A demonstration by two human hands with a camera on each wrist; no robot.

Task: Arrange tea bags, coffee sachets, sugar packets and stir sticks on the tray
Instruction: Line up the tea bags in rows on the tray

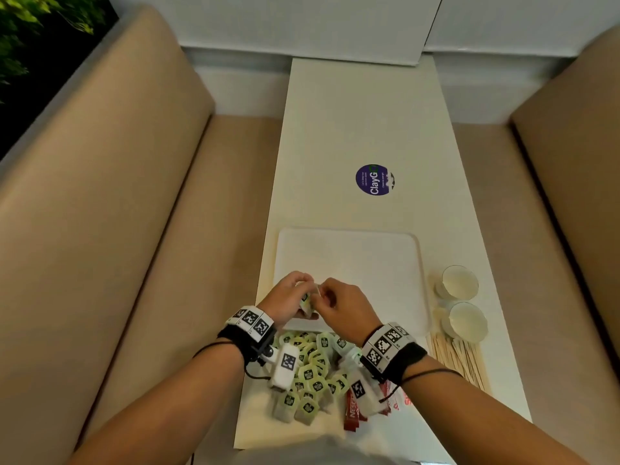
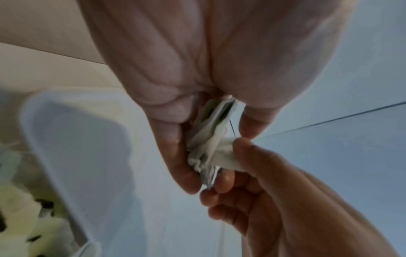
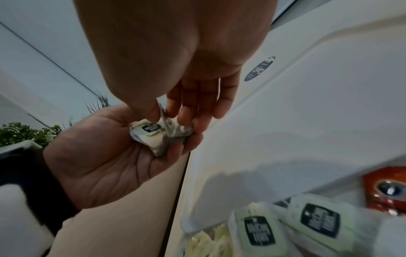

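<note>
Over the near left part of the white tray (image 1: pixel 375 253), my left hand (image 1: pixel 291 297) grips a small stack of tea bags (image 1: pixel 307 302) with green and black tags. In the right wrist view the stack of tea bags (image 3: pixel 151 137) lies across the left fingers. My right hand (image 1: pixel 335 302) pinches one tea bag (image 3: pixel 175 129) from that stack between thumb and fingertips; the left wrist view shows this pinched tea bag (image 2: pixel 224 153) too. A heap of tea bags (image 1: pixel 312 374) lies on the table below my wrists.
Red coffee sachets (image 1: pixel 355 411) lie right of the heap. Wooden stir sticks (image 1: pixel 459 360) lie at the table's right edge, near two small white cups (image 1: pixel 464 320). A purple sticker (image 1: pixel 374 179) marks the table beyond the tray. Beige benches flank the table.
</note>
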